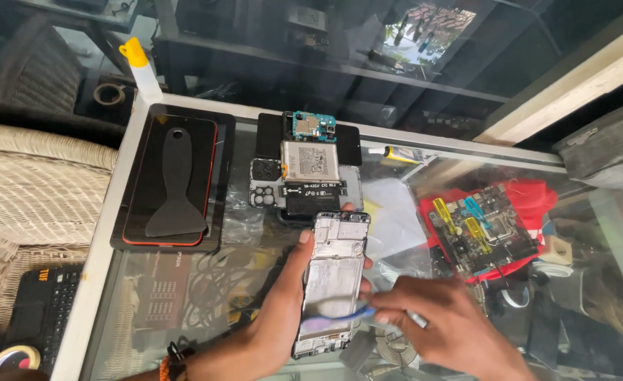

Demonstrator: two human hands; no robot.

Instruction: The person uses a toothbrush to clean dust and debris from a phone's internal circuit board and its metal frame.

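Both hands worked close under the camera: the left hand (273, 324) cradled an opened phone frame (331, 282) from beneath, fingers curled up along its left edge and thumb at its top corner, while the right hand (447, 326) pinched a thin blue pry tool (340, 315) whose tip lay flat across the frame's lower half. Beneath them stretched a glass-topped bench (114, 233) with cluttered shelves visible through it. On its left lay a black mat (223, 134) carrying a red-edged phone (172, 183), and a dark plastic scraper (176, 190) rested on that phone. Just beyond the held frame sat a battery (311, 161) with a small teal circuit board (313, 127) above it. Well to the right, under the glass, lay a larger circuit board (482, 229) on red cloth.
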